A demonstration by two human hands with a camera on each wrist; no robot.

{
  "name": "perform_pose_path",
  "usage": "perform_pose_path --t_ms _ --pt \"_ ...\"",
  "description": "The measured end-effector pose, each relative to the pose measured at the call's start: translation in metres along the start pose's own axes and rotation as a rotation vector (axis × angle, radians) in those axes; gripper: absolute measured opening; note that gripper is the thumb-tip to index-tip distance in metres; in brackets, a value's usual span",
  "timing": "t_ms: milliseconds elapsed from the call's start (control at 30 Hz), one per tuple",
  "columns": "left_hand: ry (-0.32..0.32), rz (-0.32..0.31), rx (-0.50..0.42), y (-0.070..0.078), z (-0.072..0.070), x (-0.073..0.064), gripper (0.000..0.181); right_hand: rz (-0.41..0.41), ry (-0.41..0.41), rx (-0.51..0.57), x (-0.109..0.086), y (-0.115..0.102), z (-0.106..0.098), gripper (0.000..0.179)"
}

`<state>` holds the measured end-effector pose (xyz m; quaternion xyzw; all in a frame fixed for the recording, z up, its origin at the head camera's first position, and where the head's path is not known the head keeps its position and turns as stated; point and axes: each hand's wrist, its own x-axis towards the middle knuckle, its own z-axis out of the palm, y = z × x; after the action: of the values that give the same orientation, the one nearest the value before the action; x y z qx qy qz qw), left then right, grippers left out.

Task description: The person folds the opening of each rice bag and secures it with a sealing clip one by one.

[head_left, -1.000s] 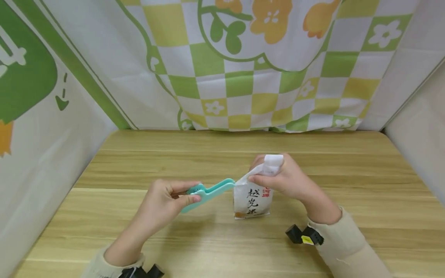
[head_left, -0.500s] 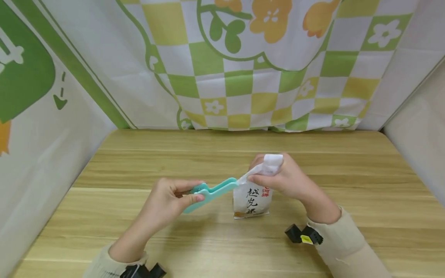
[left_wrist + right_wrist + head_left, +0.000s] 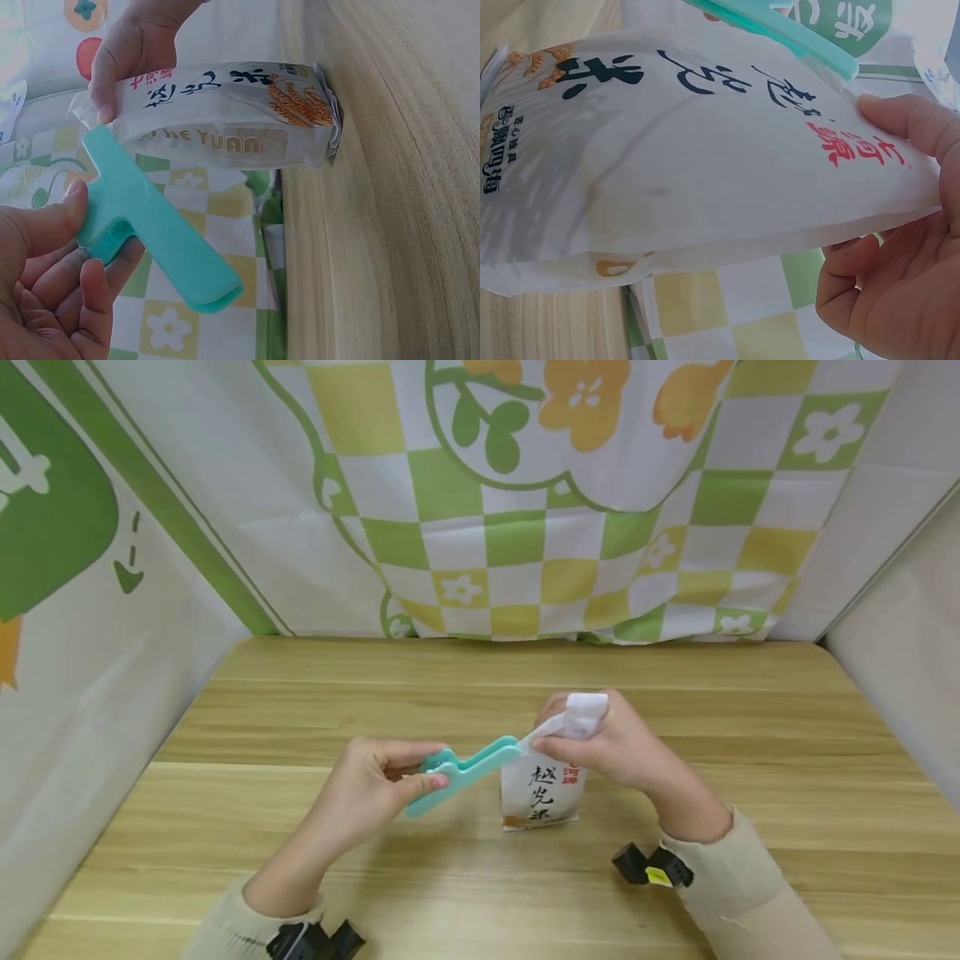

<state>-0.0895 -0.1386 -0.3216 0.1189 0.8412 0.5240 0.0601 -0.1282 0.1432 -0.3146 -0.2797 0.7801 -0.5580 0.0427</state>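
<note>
A teal bag clip [image 3: 480, 762] is pinched at its handles between the thumb and fingers of my left hand [image 3: 375, 781]. Its far end meets the left edge of the folded top of a white rice bag [image 3: 542, 789]. The bag stands upright on the table, with black and red characters on its front. My right hand [image 3: 615, 743] grips the gathered top, and a white flap sticks up above the fingers. In the left wrist view, the clip [image 3: 161, 214] overlaps the bag's corner near the other hand's thumb. How far the jaws reach over the bag is unclear.
The wooden table [image 3: 300, 710] extends around both hands. Behind it hangs a green, yellow and white checkered cloth [image 3: 517, 535]. White fabric walls [image 3: 150, 635] stand at the sides. A black wrist camera [image 3: 652, 865] sits on the right sleeve.
My left hand has moved the clip rightward and slightly up, so its tip now overlaps the bag's top edge. The right hand and the bag have barely shifted.
</note>
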Motion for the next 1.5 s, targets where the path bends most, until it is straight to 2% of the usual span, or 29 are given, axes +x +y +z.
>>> perform_pose_path --t_ms 233,533,933,1033,1233,1500 --pt "-0.003 0.017 -0.02 0.0 0.008 0.004 0.028 -0.005 -0.003 0.013 0.001 0.001 0.001 0.005" --pt "0.005 0.016 -0.048 -0.002 0.011 0.004 0.029 0.053 0.007 0.021 0.001 0.005 0.002 0.006" --pt "-0.007 0.023 -0.11 -0.001 0.015 0.009 0.03 -0.094 -0.182 0.17 0.0 0.01 -0.005 0.003" --pt "-0.005 0.018 -0.112 -0.001 0.015 0.01 0.03 -0.096 -0.226 0.2 0.0 0.011 -0.009 0.005" --pt "-0.001 0.005 -0.122 0.0 0.019 0.012 0.03 -0.04 -0.263 0.162 -0.002 0.013 -0.015 0.01" --pt "-0.011 0.015 -0.142 0.006 0.023 0.016 0.031 -0.125 -0.317 0.12 -0.003 0.013 -0.018 0.007"
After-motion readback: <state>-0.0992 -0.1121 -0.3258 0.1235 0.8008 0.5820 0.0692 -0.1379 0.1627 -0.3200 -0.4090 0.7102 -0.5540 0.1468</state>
